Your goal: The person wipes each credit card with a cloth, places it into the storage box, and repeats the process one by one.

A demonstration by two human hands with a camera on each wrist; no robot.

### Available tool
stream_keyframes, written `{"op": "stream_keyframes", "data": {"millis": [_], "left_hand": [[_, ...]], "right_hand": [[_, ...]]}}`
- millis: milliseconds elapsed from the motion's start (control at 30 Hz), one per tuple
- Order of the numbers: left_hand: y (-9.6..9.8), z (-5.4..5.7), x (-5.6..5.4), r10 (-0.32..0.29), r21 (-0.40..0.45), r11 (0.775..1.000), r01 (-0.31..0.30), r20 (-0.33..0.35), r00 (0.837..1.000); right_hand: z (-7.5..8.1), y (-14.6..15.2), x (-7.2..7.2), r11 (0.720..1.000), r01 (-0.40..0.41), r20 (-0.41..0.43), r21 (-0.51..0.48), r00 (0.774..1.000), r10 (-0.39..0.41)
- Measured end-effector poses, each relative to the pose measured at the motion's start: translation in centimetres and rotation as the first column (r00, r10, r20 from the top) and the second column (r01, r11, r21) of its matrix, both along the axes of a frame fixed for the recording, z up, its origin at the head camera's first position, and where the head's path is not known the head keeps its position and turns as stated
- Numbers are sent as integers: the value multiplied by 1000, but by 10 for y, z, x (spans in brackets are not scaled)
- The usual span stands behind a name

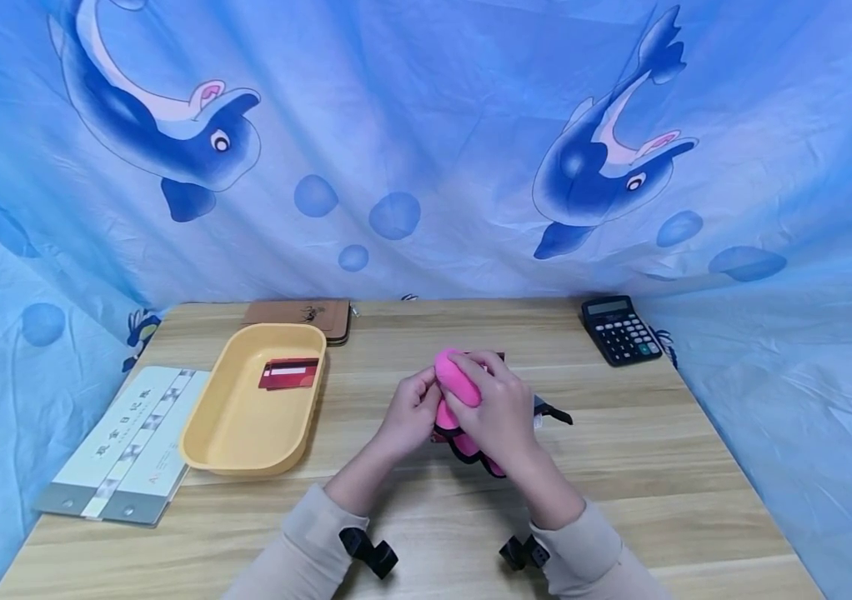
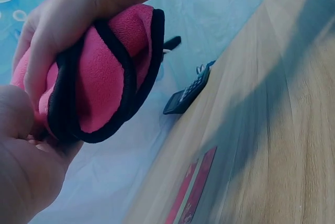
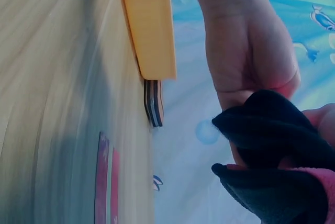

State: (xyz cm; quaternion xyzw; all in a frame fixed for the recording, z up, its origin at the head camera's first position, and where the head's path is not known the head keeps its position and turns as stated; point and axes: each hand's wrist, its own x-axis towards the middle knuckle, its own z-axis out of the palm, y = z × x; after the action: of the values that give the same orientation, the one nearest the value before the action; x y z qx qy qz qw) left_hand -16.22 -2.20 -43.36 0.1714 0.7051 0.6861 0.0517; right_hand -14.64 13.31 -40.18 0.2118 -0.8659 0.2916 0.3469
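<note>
Both hands are on a soft pink fleece item with black edging, folded into a bundle above the middle of the table. My right hand grips it from the right, fingers over the top. At its left side, my left hand pinches the edge between thumb and fingers. In the left wrist view the folded fleece shows pink layers bordered in black; the right wrist view shows mostly its dark side. A flat red piece with a pale stripe lies on the table below, largely hidden in the head view.
Left of the hands stands a yellow tray holding red cards. A pale notebook lies beside it, and a brown wallet behind. A black calculator lies at the back right. A dark strap end shows beside the right hand.
</note>
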Motion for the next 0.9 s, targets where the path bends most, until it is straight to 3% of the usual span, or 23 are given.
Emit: {"op": "stream_keyframes", "data": {"millis": [100,333,500,600,767,900], "left_hand": [[-1,1,0,9,2,1000,-9,-22,1000],[-9,3,-1,41,15,999,-42,45,998],[-12,4,-3,64,20,998,-65,45,997],[-8,2,-3,48,20,999,-48,21,999],[-2,-3,3,19,-78,997,-24,-59,998],[-1,-6,6,32,-84,996,-38,-75,997]], "right_hand": [[0,1,0,1000,23,7,-2,1000,-23],[-5,17,-4,996,94,74,5,993,-94],[-8,25,-8,989,149,66,8,987,-149],[-8,21,-8,994,111,38,-2,993,-111],[-11,8,-5,999,2,0,-44,1000,-2],[-17,8,-3,999,14,-1,-43,1000,-14]]}}
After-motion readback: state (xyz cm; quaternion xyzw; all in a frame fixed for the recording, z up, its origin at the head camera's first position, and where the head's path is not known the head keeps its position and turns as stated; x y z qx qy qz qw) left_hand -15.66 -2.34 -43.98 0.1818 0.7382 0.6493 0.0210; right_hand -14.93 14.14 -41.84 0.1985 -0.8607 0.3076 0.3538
